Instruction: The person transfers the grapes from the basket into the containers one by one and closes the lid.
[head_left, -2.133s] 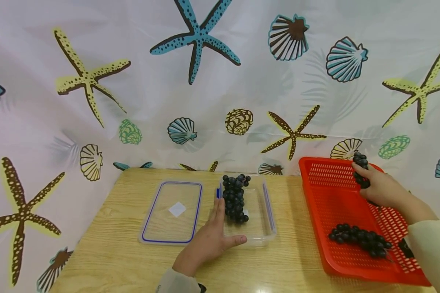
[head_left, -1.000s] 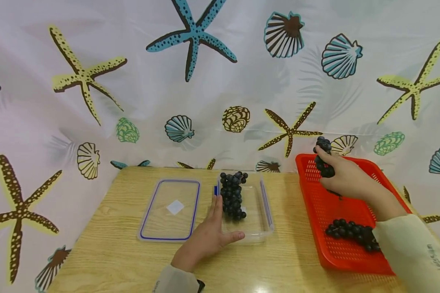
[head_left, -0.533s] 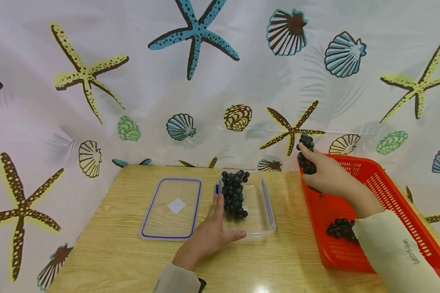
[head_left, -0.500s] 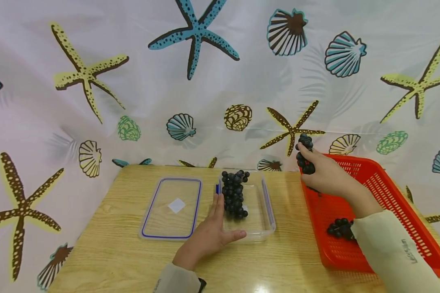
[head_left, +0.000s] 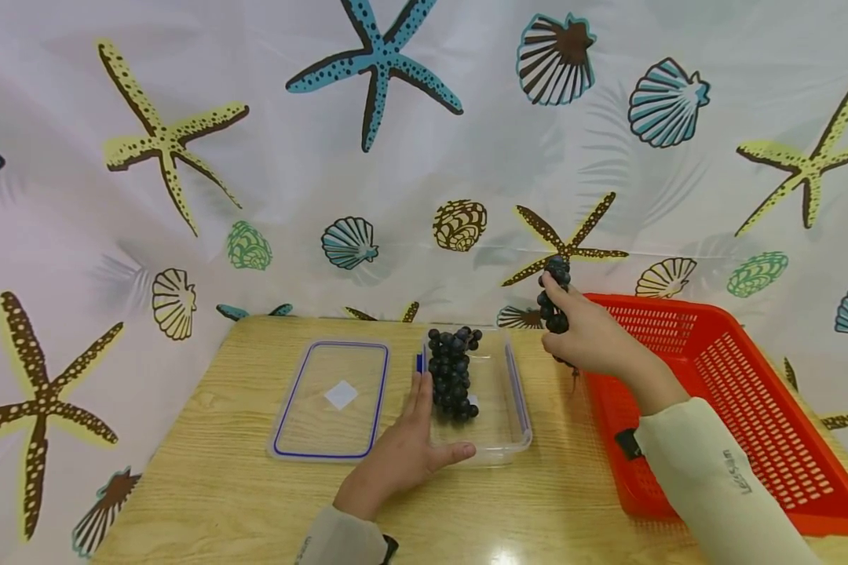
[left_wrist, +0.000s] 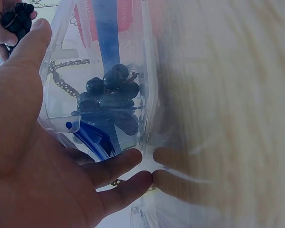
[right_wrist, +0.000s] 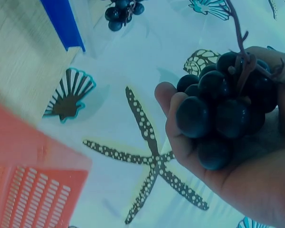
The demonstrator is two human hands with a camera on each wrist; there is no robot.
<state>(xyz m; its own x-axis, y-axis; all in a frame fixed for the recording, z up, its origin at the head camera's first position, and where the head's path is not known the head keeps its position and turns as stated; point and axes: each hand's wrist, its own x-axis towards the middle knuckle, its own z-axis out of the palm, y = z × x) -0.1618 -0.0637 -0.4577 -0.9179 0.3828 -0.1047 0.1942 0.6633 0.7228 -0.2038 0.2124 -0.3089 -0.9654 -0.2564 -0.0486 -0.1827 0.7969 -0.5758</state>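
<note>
Two bare hands work above a wood-grained table (head_left: 205,502). The right hand (head_left: 593,333) grasps a bunch of dark grapes (head_left: 554,315), with the thumb laid along it; the right wrist view shows fingers curled round the fruit and a bare stem (right_wrist: 239,28) running away from it. That bunch is in the air in the gap between a clear container (head_left: 516,392) and a red basket (head_left: 752,400), just beside the basket's left rim.

The left hand (head_left: 403,459) grips nothing: its straight fingers rest along the container's left side, near a blue clip (head_left: 420,363), while the thumb spreads out by the front wall. Whether the thumb touches that wall cannot be told.

Inside the container, a second grape bunch (head_left: 451,377) lies lengthwise against the left wall. To the container's left, a clear lid (head_left: 311,431) with a blue border lies flat, bearing a white label (head_left: 341,395). The basket has slotted walls, and the right forearm in its pale sleeve (head_left: 714,471) crosses over it. Behind everything hangs a white cloth (head_left: 424,169) printed with starfish and shells.
</note>
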